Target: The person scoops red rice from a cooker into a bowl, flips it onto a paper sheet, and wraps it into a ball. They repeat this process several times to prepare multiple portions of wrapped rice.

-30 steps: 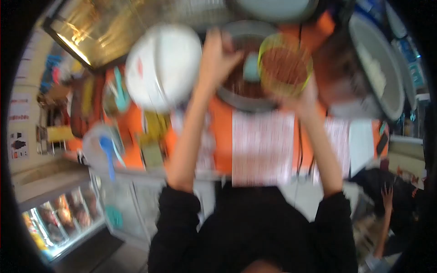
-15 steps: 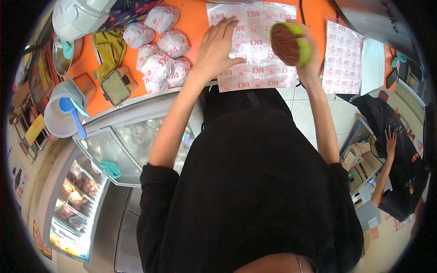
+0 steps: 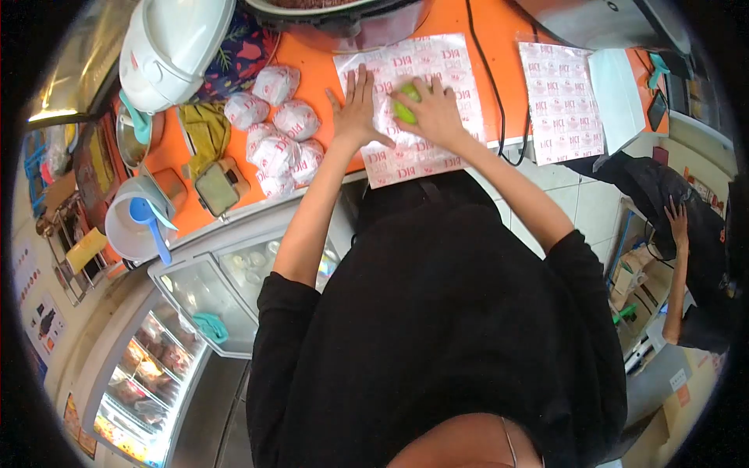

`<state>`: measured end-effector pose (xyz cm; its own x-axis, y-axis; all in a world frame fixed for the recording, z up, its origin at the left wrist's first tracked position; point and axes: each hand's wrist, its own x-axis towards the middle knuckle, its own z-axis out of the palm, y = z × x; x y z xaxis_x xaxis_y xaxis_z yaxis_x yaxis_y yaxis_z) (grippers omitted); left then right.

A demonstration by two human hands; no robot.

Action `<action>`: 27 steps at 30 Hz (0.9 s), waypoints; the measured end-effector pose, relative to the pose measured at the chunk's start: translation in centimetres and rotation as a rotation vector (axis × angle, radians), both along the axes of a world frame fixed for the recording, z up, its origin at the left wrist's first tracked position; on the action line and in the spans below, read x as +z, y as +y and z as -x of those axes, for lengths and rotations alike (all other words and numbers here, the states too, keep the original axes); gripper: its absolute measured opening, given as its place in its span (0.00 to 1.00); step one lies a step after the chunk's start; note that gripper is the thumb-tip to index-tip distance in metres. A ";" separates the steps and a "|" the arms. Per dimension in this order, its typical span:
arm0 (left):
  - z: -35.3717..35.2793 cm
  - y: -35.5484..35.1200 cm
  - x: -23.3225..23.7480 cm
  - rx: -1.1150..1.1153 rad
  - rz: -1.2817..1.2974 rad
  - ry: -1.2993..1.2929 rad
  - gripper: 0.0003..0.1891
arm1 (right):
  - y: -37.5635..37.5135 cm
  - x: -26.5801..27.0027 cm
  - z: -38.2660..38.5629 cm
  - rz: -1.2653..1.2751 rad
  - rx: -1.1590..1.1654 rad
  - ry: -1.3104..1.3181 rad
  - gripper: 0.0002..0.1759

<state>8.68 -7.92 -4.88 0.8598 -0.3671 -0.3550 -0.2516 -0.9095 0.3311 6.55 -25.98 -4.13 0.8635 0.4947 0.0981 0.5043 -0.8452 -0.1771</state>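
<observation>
A printed paper wrapper (image 3: 437,66) lies flat on the orange counter (image 3: 320,74) in front of me. My right hand (image 3: 433,113) presses a small green bowl (image 3: 406,105) upside down onto the middle of that sheet, fingers wrapped over it. My left hand (image 3: 355,109) lies flat on the sheet's left part, fingers spread, holding nothing. To the left of it sits a pile of several wrapped bundles (image 3: 277,140) in the same printed paper.
A large pot (image 3: 343,19) stands behind the sheet, a white rice cooker lid (image 3: 175,43) at the left. A second stack of wrappers (image 3: 562,101) lies to the right. A white jug with a blue scoop (image 3: 136,222) and a glass display case (image 3: 203,288) are lower left. Another person (image 3: 686,257) is at the right.
My right hand has turned the filled green bowl over and brought it down onto the sheet. The left hand stays flat on the paper. The view has shifted downward.
</observation>
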 end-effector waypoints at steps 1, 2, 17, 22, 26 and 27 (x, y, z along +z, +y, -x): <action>0.2 -0.1 0.3 -0.049 -0.048 0.028 0.76 | 0.0 0.1 1.1 -0.002 -0.033 0.008 0.24; 0.4 -0.2 0.3 -0.093 -0.096 0.052 0.77 | 0.0 0.2 1.7 -0.005 -0.063 0.012 0.24; -3.3 -3.0 2.0 0.231 0.136 -0.252 0.11 | -10.6 4.9 0.5 -0.346 -0.517 -0.013 0.28; -4.3 -3.8 0.6 0.214 0.209 -0.403 0.10 | -21.3 2.7 0.0 0.122 -0.868 0.020 0.31; -3.7 -3.8 -0.9 0.193 0.140 -0.430 0.19 | -21.1 1.8 -0.3 0.310 -0.805 -0.115 0.32; -3.3 -3.8 -1.5 0.189 0.106 -0.450 0.20 | -19.9 2.6 -0.8 0.295 -0.789 0.010 0.31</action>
